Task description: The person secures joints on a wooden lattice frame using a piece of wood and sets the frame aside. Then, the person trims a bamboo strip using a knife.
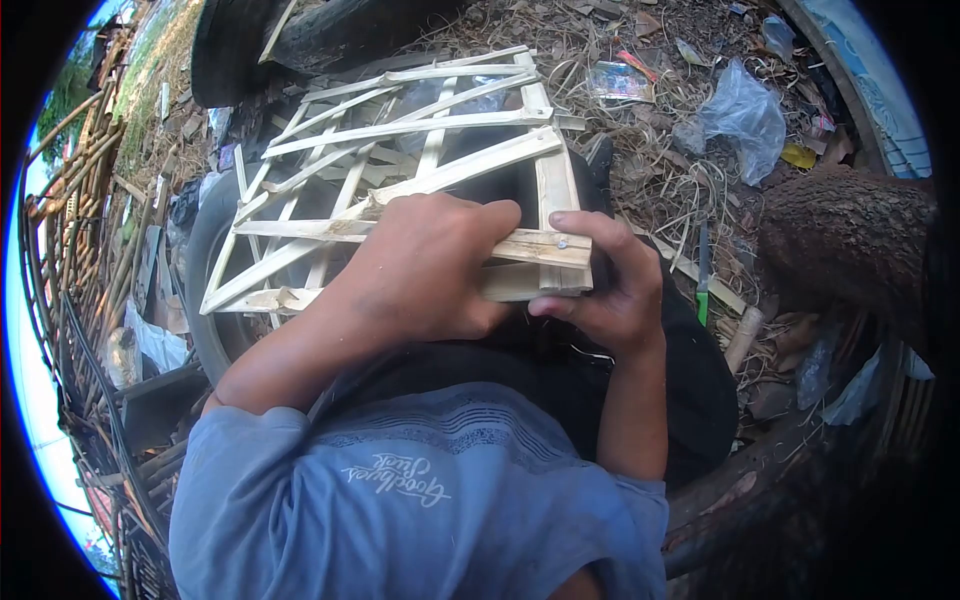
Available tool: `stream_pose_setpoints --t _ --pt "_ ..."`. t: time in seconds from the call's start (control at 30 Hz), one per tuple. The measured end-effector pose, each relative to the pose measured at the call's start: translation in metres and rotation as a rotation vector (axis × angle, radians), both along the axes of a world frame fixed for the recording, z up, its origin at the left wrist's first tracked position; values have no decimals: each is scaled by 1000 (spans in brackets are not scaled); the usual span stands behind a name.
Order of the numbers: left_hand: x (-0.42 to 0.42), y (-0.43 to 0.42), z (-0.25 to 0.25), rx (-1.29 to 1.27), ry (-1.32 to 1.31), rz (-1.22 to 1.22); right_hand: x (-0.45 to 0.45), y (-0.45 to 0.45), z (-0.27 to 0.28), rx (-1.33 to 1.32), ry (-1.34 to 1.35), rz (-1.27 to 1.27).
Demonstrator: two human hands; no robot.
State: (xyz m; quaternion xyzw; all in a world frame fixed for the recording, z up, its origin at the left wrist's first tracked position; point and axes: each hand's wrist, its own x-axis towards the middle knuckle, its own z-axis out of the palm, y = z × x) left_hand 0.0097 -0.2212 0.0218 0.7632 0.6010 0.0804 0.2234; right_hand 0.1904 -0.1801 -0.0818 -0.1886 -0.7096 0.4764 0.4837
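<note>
A lattice frame (447, 177) of pale split strips lies across my lap, its crossed strips reaching to the far left. My left hand (425, 262) is closed around a strip near the frame's near right part, the back of the hand upward. At the right end of that strip (545, 247), where a small nail head shows, my right hand (615, 290) pinches the corner between fingers and thumb. A flat upright piece (556, 190) runs away from this corner along the frame's right side. The left fingertips are hidden.
A knife with a green handle (702, 307) lies on the ground to the right. Beyond it are a thick log (850, 240) and a clear plastic bag (745, 115). Tyres (330, 45) stand at the top. Bundled sticks (75, 220) lie far left.
</note>
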Motion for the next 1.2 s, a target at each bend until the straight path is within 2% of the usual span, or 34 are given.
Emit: stream_pose_setpoints --t 0.03,0.1,0.17,0.27,0.37,0.57,0.67,0.77,0.9,1.2 --pt "0 1 2 -3 16 7 -2 1 1 -3 3 -1" --pt "7 3 15 2 3 4 -3 1 7 201 0 -193" --pt "16 4 25 28 24 6 2 -1 17 232 -140 -260" --pt "8 1 19 28 25 -8 -3 2 19 412 -149 -275" --pt "-12 -3 -1 -7 -45 15 -5 0 19 382 -105 -289" --pt "-8 -5 16 23 -73 -66 -8 -2 20 363 -81 -240" --pt "-1 -6 13 185 -18 -51 -10 -1 18 357 -54 -224" --pt "12 -5 27 218 -76 -95 -13 -5 20 331 -54 -225" --pt "8 -8 13 46 15 -31 -10 -3 16 413 -83 -237" --pt "-1 -12 0 67 -46 -84 -15 -4 14 451 -72 -261"
